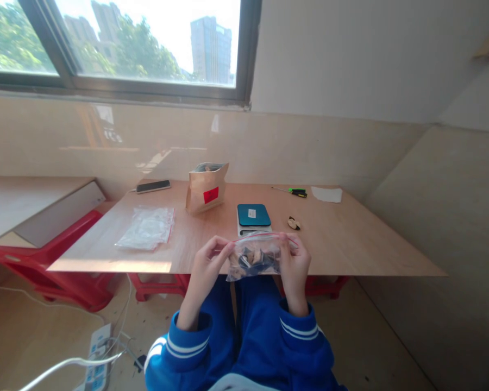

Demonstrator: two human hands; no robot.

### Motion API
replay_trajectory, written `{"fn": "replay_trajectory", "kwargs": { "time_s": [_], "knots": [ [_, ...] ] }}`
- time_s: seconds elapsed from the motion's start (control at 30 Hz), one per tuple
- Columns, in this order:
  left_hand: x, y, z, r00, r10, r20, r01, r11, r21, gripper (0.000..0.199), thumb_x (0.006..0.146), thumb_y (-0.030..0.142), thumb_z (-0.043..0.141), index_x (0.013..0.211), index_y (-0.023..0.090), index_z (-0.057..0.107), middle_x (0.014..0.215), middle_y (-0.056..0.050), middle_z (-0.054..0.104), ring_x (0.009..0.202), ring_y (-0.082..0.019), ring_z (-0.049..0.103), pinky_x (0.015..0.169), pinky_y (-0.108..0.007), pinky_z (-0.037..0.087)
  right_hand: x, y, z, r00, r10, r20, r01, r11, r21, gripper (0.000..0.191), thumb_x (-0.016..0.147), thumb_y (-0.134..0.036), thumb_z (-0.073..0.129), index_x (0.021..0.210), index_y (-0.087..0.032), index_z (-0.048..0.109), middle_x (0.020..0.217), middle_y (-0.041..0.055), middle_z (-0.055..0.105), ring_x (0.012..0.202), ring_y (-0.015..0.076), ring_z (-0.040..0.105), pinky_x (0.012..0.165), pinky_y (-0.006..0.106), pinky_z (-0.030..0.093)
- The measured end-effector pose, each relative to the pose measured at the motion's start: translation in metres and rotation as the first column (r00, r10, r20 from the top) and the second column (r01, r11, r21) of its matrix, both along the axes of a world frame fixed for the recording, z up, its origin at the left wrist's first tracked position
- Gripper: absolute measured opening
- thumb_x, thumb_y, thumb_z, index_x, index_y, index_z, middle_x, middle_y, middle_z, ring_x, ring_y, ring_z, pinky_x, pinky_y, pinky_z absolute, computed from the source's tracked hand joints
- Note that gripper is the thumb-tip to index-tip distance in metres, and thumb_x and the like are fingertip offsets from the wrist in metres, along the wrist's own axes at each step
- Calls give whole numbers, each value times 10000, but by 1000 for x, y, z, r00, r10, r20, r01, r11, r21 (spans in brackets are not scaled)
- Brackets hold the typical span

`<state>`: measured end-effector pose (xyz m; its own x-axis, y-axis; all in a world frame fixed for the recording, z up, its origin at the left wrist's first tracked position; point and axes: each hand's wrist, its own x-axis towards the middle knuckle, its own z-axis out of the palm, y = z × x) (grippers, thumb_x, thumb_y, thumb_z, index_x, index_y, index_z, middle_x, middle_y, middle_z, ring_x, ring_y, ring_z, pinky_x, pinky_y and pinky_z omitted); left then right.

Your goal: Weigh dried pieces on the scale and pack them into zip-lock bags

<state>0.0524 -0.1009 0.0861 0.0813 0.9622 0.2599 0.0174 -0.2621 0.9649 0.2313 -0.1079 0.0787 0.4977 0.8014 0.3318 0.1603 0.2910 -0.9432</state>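
Both hands hold a clear zip bag [255,260] with a red seal line by its top edge, just over the table's front edge. Dark and tan dried pieces lie inside it. My left hand [211,260] pinches the top left corner between thumb and fingers. At the top right corner my right hand [294,260] does the same, thumb in front. Right behind the bag sits a small scale [254,215] with a teal top, its front partly hidden by the bag. A few dried pieces [294,223] lie to the right of the scale.
On the wooden table [350,250] stand an open brown paper pouch [207,190] with a red label, a pile of clear zip bags [146,228] and a phone [153,186]. Screwdrivers [295,191] and white paper [326,195] lie at the back right. Red stools [158,285] are underneath.
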Motion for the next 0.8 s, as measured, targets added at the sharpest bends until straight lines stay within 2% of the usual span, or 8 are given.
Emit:
{"fn": "replay_trajectory", "kwargs": {
  "time_s": [0.17, 0.23, 0.3, 0.4, 0.5, 0.57, 0.67, 0.8],
  "knots": [
    [1, 4, -5, 970, 222, 101, -221, 975, -18, 271, 798, 432, 643, 714, 179, 589, 655, 12, 606, 643, -132, 589, 607, -219, 461, 0, 2, -9, 948, 198, 248, -194, 980, -39, 361, 853, -531, 567, 759, -190, 643, 641, 15, 668, 605, 171, 656, 532, 236, 512],
    [4, 2, -8, 945, 299, 131, -295, 954, -49, 292, 831, 458, 599, 734, 186, 558, 617, 31, 564, 587, -118, 560, 565, -208, 442, -3, 4, -12, 929, 251, 271, -243, 968, -65, 365, 847, -537, 576, 755, -191, 651, 628, 9, 666, 599, 166, 654, 517, 225, 501],
    [7, 1, -12, 925, 349, 154, -342, 937, -70, 301, 864, 486, 548, 779, 197, 532, 633, 35, 562, 587, -120, 567, 569, -213, 449, -6, 6, -13, 937, 293, 188, -282, 956, -84, 371, 827, -557, 593, 776, -193, 645, 638, 7, 673, 597, 170, 662, 495, 226, 509],
    [8, 3, -15, 900, 408, 151, -405, 913, -51, 301, 888, 509, 502, 826, 214, 508, 678, 33, 571, 636, -127, 591, 607, -222, 466, -5, 7, -14, 906, 422, -15, -421, 901, -106, 400, 784, -582, 631, 872, -192, 648, 800, 40, 738, 649, 194, 706, 545, 280, 571],
    [3, 6, -15, 892, 440, 102, -442, 897, -4, 312, 894, 513, 491, 808, 213, 505, 634, 40, 542, 597, -121, 566, 581, -216, 452, 3, 7, -15, 822, 564, -83, -570, 812, -126, 431, 769, -561, 663, 962, -177, 687, 987, 87, 754, 830, 228, 732, 775, 374, 595],
    [-1, 7, -14, 895, 441, 66, -443, 896, 29, 325, 891, 512, 495, 777, 207, 506, 606, 45, 519, 562, -114, 542, 555, -214, 438, 10, 6, -15, 793, 604, -77, -608, 780, -145, 437, 774, -543, 671, 989, -165, 711, 1004, 99, 755, 921, 244, 720, 892, 421, 554],
    [-7, 7, -13, 880, 476, 3, -474, 876, 92, 333, 895, 509, 491, 763, 204, 514, 596, 49, 492, 539, -104, 513, 531, -207, 414, 13, 4, -14, 800, 597, -52, -597, 787, -157, 422, 787, -534, 664, 975, -163, 734, 997, 101, 757, 958, 259, 708, 932, 454, 527],
    [-7, 6, -12, 853, 521, -4, -517, 847, 123, 347, 895, 533, 478, 823, 202, 554, 606, 44, 509, 545, -99, 519, 521, -198, 402, 4, 5, -11, 848, 519, -108, -529, 844, -91, 379, 796, -520, 663, 912, -167, 737, 966, 91, 762, 911, 241, 712, 901, 416, 542]
  ]
}}
